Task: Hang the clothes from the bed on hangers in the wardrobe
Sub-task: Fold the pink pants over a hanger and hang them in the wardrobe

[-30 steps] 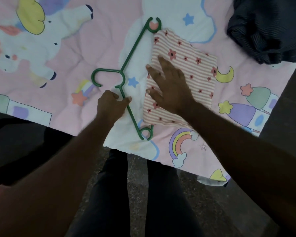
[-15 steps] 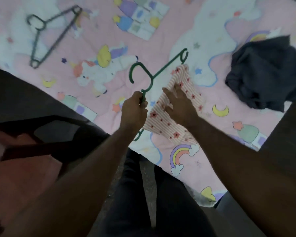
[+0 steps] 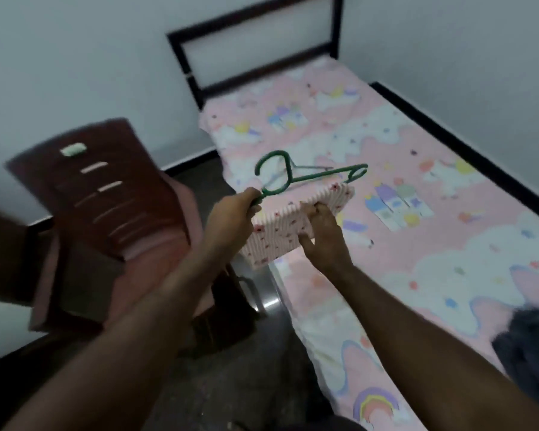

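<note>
Left hand (image 3: 231, 216): fingers closed round the green hanger (image 3: 324, 173), below its hook.
Right hand (image 3: 322, 237): fingers pinching the striped cloth (image 3: 277, 237) at its top fold.
Change: a second ago both lay on the bed (image 3: 417, 231); now we hold them lifted clear.
Doubt: blur hides whether the cloth hangs over the bar.
Meaning: probably wardrobe next; a dark garment (image 3: 529, 349) waits on the bed.

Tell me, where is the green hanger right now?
In the head view's centre, the green hanger is held aloft by the left hand, just above the striped cloth the right hand grips, over the edge of the bed.
</note>
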Tool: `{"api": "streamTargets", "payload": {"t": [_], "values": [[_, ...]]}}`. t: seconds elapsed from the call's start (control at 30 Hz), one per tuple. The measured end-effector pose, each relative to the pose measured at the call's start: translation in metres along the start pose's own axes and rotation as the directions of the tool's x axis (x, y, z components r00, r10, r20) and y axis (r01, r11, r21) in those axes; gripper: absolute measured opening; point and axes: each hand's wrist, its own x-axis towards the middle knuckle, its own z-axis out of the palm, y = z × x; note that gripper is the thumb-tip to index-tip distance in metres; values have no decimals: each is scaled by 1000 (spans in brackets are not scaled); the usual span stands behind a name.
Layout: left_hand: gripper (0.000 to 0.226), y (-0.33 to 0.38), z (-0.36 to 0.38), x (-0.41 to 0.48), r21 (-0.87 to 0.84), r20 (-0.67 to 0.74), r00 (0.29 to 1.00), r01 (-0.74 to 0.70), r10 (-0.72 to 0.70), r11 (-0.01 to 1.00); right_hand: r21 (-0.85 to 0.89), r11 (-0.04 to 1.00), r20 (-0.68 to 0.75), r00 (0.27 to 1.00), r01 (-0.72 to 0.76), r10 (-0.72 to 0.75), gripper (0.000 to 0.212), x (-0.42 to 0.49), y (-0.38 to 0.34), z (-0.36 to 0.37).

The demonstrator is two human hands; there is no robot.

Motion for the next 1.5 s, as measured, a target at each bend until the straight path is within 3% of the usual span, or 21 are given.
{"api": "streamTargets", "payload": {"t": [0.07, 0.13, 0.2, 0.23, 0.3, 0.4, 0.57, 0.7, 0.77, 0.8, 0.87, 0.9, 0.93, 0.97, 1.0, 1.07, 1.1, 1.13, 1.23, 1.43, 1.5], "values": [[17, -21, -56, 6, 47, -99, 995, -2, 7, 999, 243, 970, -169, 984, -12, 54, 43, 23, -45, 1], [16, -44, -119, 1, 76, -208, 978, 10, 6, 997, 482, 871, -202, 955, -94, 215, 49, 49, -96, 5], [16, -70, -182, -15, 60, -278, 960, 38, -20, 997, 687, 698, -14, 957, -202, 291, 75, 69, -155, 14], [15, -82, -208, -23, 48, -299, 953, 65, -48, 997, 760, 609, 82, 963, -226, 256, 76, 78, -178, 16], [16, -105, -263, -48, 62, -363, 929, 108, -79, 992, 856, 463, 208, 973, -229, 97, 49, 89, -237, 24], [19, -140, -334, -88, 35, -447, 887, 152, -120, 988, 921, 291, 301, 947, -258, -113, 4, 86, -330, 40], [21, -194, -436, -161, 46, -578, 800, 228, -161, 973, 927, 240, 341, 913, -287, -226, 5, 63, -462, 94], [21, -225, -494, -220, 0, -749, 639, 264, -175, 965, 924, 211, 371, 885, -320, -281, 6, 33, -554, 136], [28, -243, -506, -257, -11, -868, 468, 313, -164, 950, 917, 221, 389, 871, -334, -299, 9, 16, -593, 156], [32, -253, -505, -276, -42, -937, 312, 346, -157, 937, 913, 225, 398, 864, -341, -307, 9, 9, -606, 164], [40, -275, -500, -320, -260, -963, -152, 323, -221, 910, 896, 246, 437, 837, -370, -330, 7, -2, -636, 182], [45, -283, -493, -340, -416, -879, -349, 233, -324, 879, 887, 257, 455, 821, -384, -345, 5, -7, -647, 188], [48, -294, -489, -358, -564, -756, -476, 122, -450, 817, 875, 272, 479, 800, -400, -362, 4, -10, -662, 198], [48, -305, -481, -372, -686, -644, -490, 30, -588, 727, 866, 289, 495, 783, -409, -377, 3, -11, -672, 205], [48, -316, -477, -386, -758, -590, -446, 19, -673, 652, 857, 303, 511, 757, -416, -407, 4, -13, -688, 217], [59, -323, -476, -399, -807, -590, -187, 99, -786, 582, 852, 292, 524, 714, -435, -465, 5, -16, -714, 232], [63, -328, -484, -406, -808, -588, -95, 110, -803, 579, 842, 290, 538, 677, -455, -502, 6, -20, -733, 244], [61, -331, -494, -408, -805, -590, -59, 116, -805, 582, 837, 291, 544, 649, -464, -531, 6, -22, -747, 253], [34, -344, -532, -426, -773, -634, -165, 119, -756, 623, 829, 306, 547, 567, -468, -616, 7, -31, -793, 280], [21, -367, -615, -449, -659, -707, -379, 50, -597, 750, 765, 299, 571, 387, -571, -724, 7, -37, -899, 321], [18, -378, -645, -459, -616, -720, -447, 59, -531, 785, 753, 273, 563, 370, -599, -739, 7, -43, -937, 332]]}}
